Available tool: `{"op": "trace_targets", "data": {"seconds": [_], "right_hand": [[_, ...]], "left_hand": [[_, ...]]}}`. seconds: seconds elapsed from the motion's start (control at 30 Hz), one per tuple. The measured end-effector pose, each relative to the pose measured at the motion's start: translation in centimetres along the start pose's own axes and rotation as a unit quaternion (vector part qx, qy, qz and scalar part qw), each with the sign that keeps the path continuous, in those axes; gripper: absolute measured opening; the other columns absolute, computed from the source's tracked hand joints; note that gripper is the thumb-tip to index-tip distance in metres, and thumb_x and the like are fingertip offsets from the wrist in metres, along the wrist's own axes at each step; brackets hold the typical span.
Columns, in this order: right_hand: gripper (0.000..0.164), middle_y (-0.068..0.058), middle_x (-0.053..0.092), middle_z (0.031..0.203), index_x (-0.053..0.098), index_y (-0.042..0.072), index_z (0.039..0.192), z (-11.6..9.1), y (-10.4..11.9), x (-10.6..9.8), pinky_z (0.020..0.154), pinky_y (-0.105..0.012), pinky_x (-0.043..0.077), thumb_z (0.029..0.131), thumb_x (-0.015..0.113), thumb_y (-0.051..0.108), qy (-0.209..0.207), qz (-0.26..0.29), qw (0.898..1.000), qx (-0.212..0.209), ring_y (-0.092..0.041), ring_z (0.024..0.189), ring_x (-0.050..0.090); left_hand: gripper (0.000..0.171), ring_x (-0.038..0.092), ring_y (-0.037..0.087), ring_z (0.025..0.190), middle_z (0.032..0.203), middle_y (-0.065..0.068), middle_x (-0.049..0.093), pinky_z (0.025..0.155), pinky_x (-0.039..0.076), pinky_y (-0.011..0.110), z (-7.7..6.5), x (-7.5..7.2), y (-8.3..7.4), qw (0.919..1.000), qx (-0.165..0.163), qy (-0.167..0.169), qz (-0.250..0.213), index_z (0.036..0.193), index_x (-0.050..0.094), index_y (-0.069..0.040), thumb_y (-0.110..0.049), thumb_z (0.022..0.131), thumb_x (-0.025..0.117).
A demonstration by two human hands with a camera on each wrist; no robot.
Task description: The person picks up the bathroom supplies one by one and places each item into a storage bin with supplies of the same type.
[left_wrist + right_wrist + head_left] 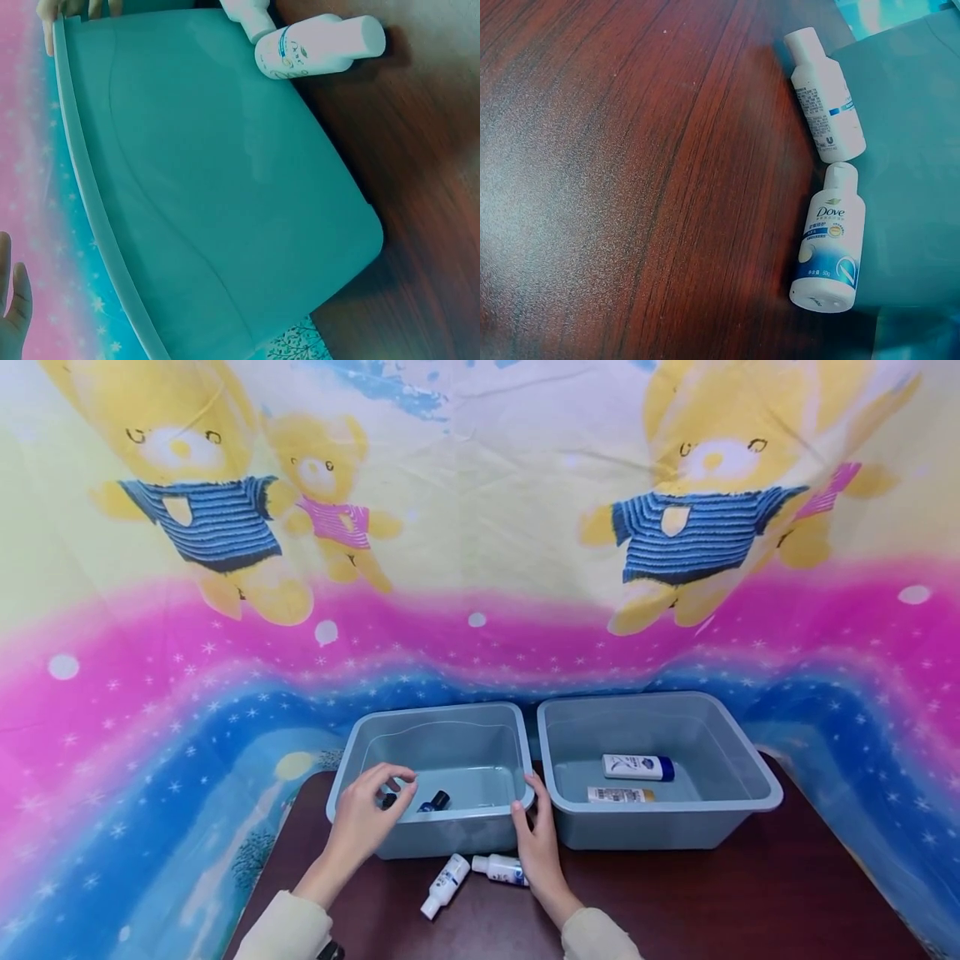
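My left hand (371,814) hovers over the near left part of the left grey plastic bin (450,813), thumb and fingers bent loosely with a gap between them and nothing held. Inside that bin lies a small dark bottle (435,802); another dark cap (388,800) shows behind the left fingers. With its thumb and fingers, my right hand (542,847) holds the bin's near right corner at the rim. Two white bottles lie on the table against the bin's front: a tilted one (446,885) and a Dove bottle (829,240), partly behind the right hand in the head view.
A second grey bin (660,827) stands right beside the first, with a white blue-capped bottle (637,767) and a pale tube (619,795) inside. Both bins rest on a dark wooden table (720,902). A bear-printed curtain (480,552) hangs close behind them.
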State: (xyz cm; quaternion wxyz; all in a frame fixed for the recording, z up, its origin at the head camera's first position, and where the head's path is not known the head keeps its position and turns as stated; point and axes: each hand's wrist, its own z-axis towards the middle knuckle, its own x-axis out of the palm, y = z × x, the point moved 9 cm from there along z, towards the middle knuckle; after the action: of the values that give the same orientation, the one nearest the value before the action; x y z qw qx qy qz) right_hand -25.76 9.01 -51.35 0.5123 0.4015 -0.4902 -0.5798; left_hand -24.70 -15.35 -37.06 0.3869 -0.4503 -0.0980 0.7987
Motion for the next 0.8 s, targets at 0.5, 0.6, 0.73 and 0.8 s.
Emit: {"op": "trace_targets", "data": {"seconds": [0.5, 0.6, 0.73, 0.8], "right_hand": [[0.048, -0.008, 0.018, 0.163, 0.033, 0.019, 0.151, -0.2, 0.4, 0.0, 0.114, -0.056, 0.023, 0.106, 0.048, 0.016, 0.002, 0.009, 1.0, -0.022, -0.027, 0.147, 0.018], [0.049, -0.008, 0.018, 0.163, 0.032, 0.018, 0.152, -0.2, 0.4, 0.0, 0.114, -0.055, 0.023, 0.106, 0.048, 0.015, 0.003, 0.007, 1.0, -0.02, -0.027, 0.146, 0.019], [0.049, -0.008, 0.018, 0.162, 0.032, 0.016, 0.152, -0.2, 0.3, 0.1, 0.114, -0.055, 0.023, 0.106, 0.048, 0.016, 0.001, 0.005, 1.0, -0.018, -0.027, 0.146, 0.02], [0.049, -0.007, 0.018, 0.162, 0.032, 0.015, 0.152, -0.2, 0.3, 0.1, 0.114, -0.055, 0.023, 0.106, 0.048, 0.016, 0.001, 0.004, 1.0, -0.018, -0.027, 0.146, 0.02]], "left_hand": [[0.024, 0.059, 0.006, 0.079, 0.094, -0.018, 0.065, 0.064, 0.051, 0.029, -3.3, -0.6, -0.8, 0.9994, -0.007, -0.033, 0.004, 0.099, 0.071, -0.029, -0.012, 0.083, 0.081], [0.024, 0.059, 0.006, 0.078, 0.094, -0.018, 0.065, 0.064, 0.05, 0.026, -3.8, -0.3, -0.8, 0.9994, -0.012, -0.033, 0.005, 0.098, 0.072, -0.027, -0.012, 0.082, 0.081], [0.022, 0.058, 0.002, 0.079, 0.094, -0.018, 0.065, 0.064, 0.049, 0.024, -4.6, 0.2, -0.8, 0.9995, -0.016, -0.026, 0.005, 0.098, 0.072, -0.024, -0.011, 0.082, 0.082], [0.023, 0.058, 0.002, 0.079, 0.095, -0.019, 0.064, 0.064, 0.049, 0.023, -5.0, 0.4, -0.7, 0.9995, -0.018, -0.024, 0.002, 0.098, 0.072, -0.024, -0.011, 0.082, 0.082]]}}
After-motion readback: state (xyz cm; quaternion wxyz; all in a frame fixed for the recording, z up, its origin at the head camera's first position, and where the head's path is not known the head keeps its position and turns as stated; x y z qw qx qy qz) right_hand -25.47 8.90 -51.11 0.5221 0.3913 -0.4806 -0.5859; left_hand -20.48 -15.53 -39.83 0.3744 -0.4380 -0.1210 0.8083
